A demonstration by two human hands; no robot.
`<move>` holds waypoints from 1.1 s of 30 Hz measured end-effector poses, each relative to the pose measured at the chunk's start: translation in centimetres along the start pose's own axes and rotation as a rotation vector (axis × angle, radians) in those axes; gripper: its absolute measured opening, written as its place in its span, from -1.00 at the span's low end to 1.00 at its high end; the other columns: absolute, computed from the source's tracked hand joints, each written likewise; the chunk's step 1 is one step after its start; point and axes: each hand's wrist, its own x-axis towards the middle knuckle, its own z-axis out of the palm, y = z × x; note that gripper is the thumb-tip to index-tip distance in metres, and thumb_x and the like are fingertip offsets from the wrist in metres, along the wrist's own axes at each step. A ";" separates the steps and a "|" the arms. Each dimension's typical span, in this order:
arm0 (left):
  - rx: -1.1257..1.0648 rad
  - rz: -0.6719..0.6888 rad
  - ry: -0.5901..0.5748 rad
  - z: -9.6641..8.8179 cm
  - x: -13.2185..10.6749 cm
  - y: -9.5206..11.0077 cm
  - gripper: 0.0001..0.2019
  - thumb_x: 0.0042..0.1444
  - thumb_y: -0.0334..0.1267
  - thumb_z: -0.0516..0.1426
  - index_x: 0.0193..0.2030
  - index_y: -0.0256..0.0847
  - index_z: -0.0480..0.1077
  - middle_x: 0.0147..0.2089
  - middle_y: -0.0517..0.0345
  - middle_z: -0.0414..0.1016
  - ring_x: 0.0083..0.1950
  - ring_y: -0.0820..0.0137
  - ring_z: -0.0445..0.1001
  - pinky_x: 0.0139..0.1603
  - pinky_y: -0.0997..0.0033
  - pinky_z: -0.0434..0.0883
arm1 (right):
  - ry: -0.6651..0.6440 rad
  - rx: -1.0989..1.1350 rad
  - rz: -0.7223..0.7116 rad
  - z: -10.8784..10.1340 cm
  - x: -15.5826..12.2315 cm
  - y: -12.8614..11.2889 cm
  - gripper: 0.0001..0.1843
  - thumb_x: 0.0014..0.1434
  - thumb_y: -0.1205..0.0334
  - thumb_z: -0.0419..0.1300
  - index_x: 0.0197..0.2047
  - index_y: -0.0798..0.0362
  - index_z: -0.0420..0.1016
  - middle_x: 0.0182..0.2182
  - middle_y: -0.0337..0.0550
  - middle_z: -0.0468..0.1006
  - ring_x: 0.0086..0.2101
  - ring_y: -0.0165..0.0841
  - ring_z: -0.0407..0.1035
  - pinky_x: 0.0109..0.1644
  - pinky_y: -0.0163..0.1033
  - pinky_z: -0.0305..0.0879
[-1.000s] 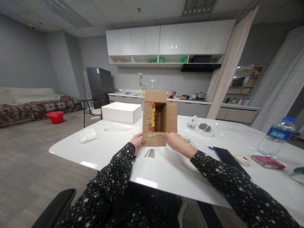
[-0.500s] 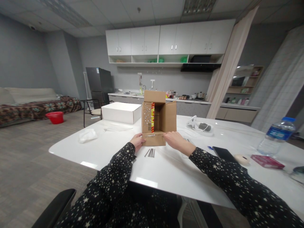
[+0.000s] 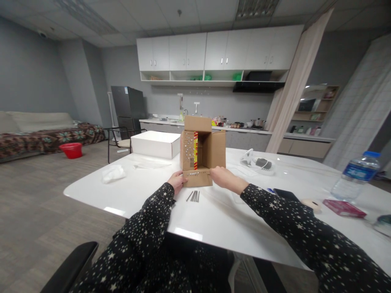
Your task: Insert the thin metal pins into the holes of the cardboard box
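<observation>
An open cardboard box (image 3: pixel 203 150) rests on the white table, its opening facing me and its flaps spread. White dots run over its left flap and in a row along the lower flap (image 3: pixel 197 180). My left hand (image 3: pixel 177 182) grips the left edge of that lower flap, thumb on the front. Closed at the flap's right end is my right hand (image 3: pixel 222 177); its fingertips are partly hidden, and whether it pinches only the cardboard I cannot tell. Several long metal nails (image 3: pixel 193 196) lie on the table just in front of the flap.
A white box (image 3: pixel 155 144) stands behind on the left, with a crumpled white plastic bag (image 3: pixel 113 174) nearer. To the right are a white device (image 3: pixel 259 162), a dark phone (image 3: pixel 286 194), a pink box (image 3: pixel 343 207) and a water bottle (image 3: pixel 356 175).
The cardboard box has shifted very slightly left, and my right hand has moved a little left and down with it. My left hand keeps its place at the flap.
</observation>
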 end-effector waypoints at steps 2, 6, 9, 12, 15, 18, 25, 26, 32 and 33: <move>-0.005 0.001 -0.002 0.0 0.1 -0.1 -0.56 -0.25 -0.72 0.09 -0.16 -0.40 0.43 -0.22 -0.14 0.59 -0.20 0.21 0.58 -0.12 0.23 0.51 | -0.015 0.072 0.096 0.1 0.5 0.0 -0.73 0.25 0.42 -0.02 -0.22 0.26 0.52 -0.27 0.24 0.57 -0.22 -0.14 0.50 -0.28 -0.29 0.28; -0.010 0.005 -0.004 -0.1 0.2 -0.1 -0.55 -0.25 -0.71 0.11 -0.15 -0.39 0.44 -0.21 -0.13 0.59 -0.18 0.21 0.58 -0.12 0.24 0.51 | -0.006 0.100 0.131 0.0 0.6 -0.5 -0.73 0.24 0.42 -0.02 -0.23 0.27 0.51 -0.29 0.25 0.57 -0.24 -0.16 0.51 -0.31 -0.32 0.26; -0.012 0.014 -0.019 0.0 0.1 -0.1 -0.55 -0.25 -0.71 0.12 -0.15 -0.38 0.45 -0.19 -0.12 0.59 -0.15 0.21 0.57 -0.08 0.24 0.50 | 0.039 0.047 0.067 0.0 -0.1 -0.9 -0.75 0.20 0.48 -0.01 -0.21 0.23 0.50 -0.28 0.22 0.56 -0.24 -0.15 0.50 -0.28 -0.29 0.26; -0.022 0.021 -0.024 0.0 0.1 -0.1 -0.56 -0.26 -0.72 0.13 -0.17 -0.37 0.47 -0.19 -0.11 0.60 -0.13 0.20 0.57 -0.03 0.20 0.49 | 0.075 -0.001 0.031 0.3 -0.6 -0.8 -0.74 0.21 0.48 -0.03 -0.21 0.21 0.48 -0.30 0.19 0.55 -0.27 -0.17 0.49 -0.27 -0.27 0.25; -0.050 0.023 -0.001 0.0 0.3 -0.2 -0.57 -0.25 -0.72 0.13 -0.19 -0.37 0.47 -0.22 -0.10 0.60 -0.13 0.19 0.56 0.02 0.15 0.46 | 0.092 0.038 0.084 0.7 -0.7 -0.1 -0.72 0.26 0.41 -0.06 -0.22 0.20 0.48 -0.33 0.17 0.55 -0.32 -0.21 0.48 -0.33 -0.29 0.21; -0.047 0.035 0.033 -0.1 0.5 -0.3 -0.58 -0.25 -0.72 0.12 -0.19 -0.38 0.46 -0.24 -0.10 0.60 -0.13 0.19 0.57 0.05 0.13 0.44 | 0.126 0.106 0.155 1.0 -0.6 0.9 -0.69 0.28 0.34 -0.08 -0.28 0.19 0.48 -0.33 0.16 0.55 -0.34 -0.23 0.47 -0.38 -0.29 0.15; -0.024 0.033 0.017 -0.2 0.8 -0.3 -0.58 -0.22 -0.65 0.16 -0.14 -0.36 0.43 -0.17 -0.14 0.58 -0.14 0.18 0.57 0.03 0.12 0.46 | 0.287 0.309 0.222 2.0 -1.0 1.4 -0.73 0.29 0.31 -0.07 -0.28 0.17 0.44 -0.33 0.08 0.55 -0.28 -0.27 0.43 -0.28 -0.30 0.12; -0.027 0.030 0.013 -0.1 0.7 -0.2 -0.58 -0.21 -0.64 0.17 -0.13 -0.36 0.43 -0.16 -0.14 0.58 -0.14 0.18 0.57 0.02 0.13 0.46 | 0.308 0.351 0.231 2.3 -0.9 1.3 -0.74 0.29 0.32 -0.06 -0.28 0.18 0.43 -0.32 0.08 0.55 -0.27 -0.28 0.42 -0.26 -0.31 0.13; -0.040 -0.001 0.033 0.4 -0.1 0.6 -0.58 -0.22 -0.61 0.15 -0.14 -0.31 0.41 -0.17 -0.10 0.57 -0.22 0.23 0.57 -0.19 0.23 0.53 | 0.308 0.777 0.262 4.1 0.2 1.4 -0.82 0.29 0.32 -0.04 -0.25 0.16 0.36 -0.32 -0.02 0.52 -0.36 -0.40 0.41 -0.33 -0.36 0.21; -0.033 -0.003 0.032 0.5 -0.2 0.8 -0.59 -0.21 -0.60 0.14 -0.14 -0.30 0.41 -0.16 -0.09 0.57 -0.24 0.24 0.57 -0.25 0.24 0.54 | 0.303 0.881 0.254 4.3 0.4 1.4 -0.84 0.27 0.31 -0.02 -0.25 0.15 0.35 -0.31 -0.05 0.51 -0.37 -0.41 0.41 -0.36 -0.37 0.22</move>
